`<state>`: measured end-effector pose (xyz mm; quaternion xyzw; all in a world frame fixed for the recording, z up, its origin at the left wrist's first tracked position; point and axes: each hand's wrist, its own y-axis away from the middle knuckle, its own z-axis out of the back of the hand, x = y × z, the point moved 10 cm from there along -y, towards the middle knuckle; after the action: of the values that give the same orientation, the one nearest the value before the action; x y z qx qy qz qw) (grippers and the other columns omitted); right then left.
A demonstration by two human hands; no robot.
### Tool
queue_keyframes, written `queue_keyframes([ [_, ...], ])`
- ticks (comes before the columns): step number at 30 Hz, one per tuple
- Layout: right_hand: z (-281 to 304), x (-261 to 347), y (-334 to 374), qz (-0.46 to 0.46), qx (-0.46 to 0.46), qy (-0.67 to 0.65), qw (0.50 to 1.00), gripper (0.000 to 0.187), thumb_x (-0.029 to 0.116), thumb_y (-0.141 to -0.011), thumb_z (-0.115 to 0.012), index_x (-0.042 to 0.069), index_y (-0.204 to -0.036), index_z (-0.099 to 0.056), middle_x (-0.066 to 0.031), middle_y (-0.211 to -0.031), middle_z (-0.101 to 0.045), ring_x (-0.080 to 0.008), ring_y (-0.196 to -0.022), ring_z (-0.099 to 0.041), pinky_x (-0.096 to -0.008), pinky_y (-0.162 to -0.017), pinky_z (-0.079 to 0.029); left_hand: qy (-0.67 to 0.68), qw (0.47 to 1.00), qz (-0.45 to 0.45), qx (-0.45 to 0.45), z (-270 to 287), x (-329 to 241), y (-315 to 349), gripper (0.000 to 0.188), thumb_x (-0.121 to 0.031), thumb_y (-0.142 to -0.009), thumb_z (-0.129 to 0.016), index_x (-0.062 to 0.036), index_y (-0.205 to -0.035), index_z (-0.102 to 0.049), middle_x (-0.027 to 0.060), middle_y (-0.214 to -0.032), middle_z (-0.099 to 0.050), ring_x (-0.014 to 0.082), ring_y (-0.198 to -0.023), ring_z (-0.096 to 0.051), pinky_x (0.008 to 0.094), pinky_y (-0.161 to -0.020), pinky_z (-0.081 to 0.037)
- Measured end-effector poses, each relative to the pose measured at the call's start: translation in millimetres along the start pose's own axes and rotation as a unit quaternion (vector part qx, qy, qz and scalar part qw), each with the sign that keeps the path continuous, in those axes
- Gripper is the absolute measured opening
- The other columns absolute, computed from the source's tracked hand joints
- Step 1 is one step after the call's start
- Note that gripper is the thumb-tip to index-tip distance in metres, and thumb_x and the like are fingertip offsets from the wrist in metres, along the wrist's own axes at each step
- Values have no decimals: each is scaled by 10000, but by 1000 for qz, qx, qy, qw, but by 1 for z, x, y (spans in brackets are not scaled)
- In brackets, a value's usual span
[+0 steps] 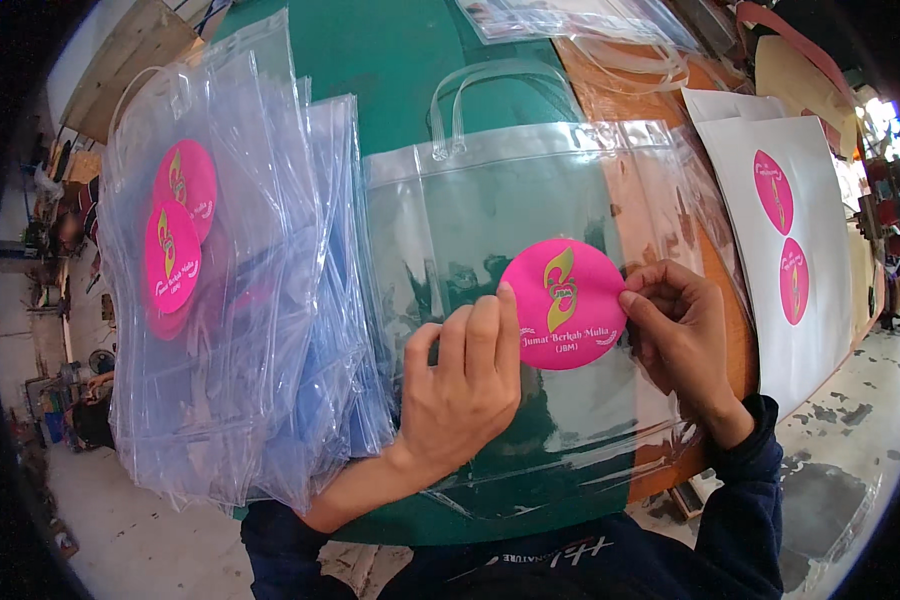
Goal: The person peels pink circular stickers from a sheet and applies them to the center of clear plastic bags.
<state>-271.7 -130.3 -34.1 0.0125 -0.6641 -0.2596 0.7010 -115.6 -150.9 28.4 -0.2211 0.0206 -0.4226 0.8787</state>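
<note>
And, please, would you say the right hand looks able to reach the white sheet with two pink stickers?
Probably yes: nothing visible blocks the way from the right hand to the white sheet on its right. It pinches the large round sticker, though, so may need to let go first.

A pink sticker (564, 300) (round) overlies a flat clear bag (450, 230)

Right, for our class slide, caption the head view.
Left hand touching, right hand pinching a round pink sticker over a clear bag, beside stacked clear bags.
</note>
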Motion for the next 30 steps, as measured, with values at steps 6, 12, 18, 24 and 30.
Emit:
queue_keyframes([
  [6, 0, -1, 0, 2, 3, -13, 1000, 92, 60, -797, -582, -16, -839, -552, -9, -628, -552, -21, -428, -455, -153, -356, -327, 43, 995, -87, 22, -2, -13, 4, 343, -69, -714, -536, 17, -1042, -587, 27, -842, -471, 143, -746, -489, 293, -695, -375],
  [12, -1, 0, -1, 6, 9, -2, 1000, 87, 50, -795, -580, -22, -836, -554, -10, -621, -547, -23, -427, -455, -157, -357, -323, 124, 979, -155, -44, 12, -27, 13, 258, -52, -655, -611, 14, -903, -641, -5, -780, -486, 115, -708, -487, 290, -668, -404],
  [18, -2, 3, 0, 10, 4, -6, 1000, 80, 42, -796, -578, -24, -834, -554, -10, -614, -544, -25, -422, -454, -160, -352, -322, 212, 964, -146, -65, 22, -24, 19, 235, -60, -621, -637, 1, -848, -647, -7, -797, -513, 133, -728, -508, 303, -672, -410],
  [24, 0, 0, 0, 6, 4, -6, 1000, 78, 40, -796, -579, -24, -834, -554, -13, -616, -548, -26, -419, -454, -160, -350, -321, 79, 997, -2, -6, 0, -2, 4, 476, -80, -638, -542, -2, -1108, -549, 84, -963, -473, 219, -870, -499, 366, -766, -366],
  [30, 0, 0, 0, 10, 5, -9, 1000, 79, 43, -797, -580, -21, -834, -552, -15, -621, -552, -26, -418, -454, -157, -353, -323, 109, 989, 39, 95, -18, 5, 3, 649, -171, -635, -557, -1, -1245, -417, 108, -988, -434, 229, -874, -457, 393, -784, -327],
])
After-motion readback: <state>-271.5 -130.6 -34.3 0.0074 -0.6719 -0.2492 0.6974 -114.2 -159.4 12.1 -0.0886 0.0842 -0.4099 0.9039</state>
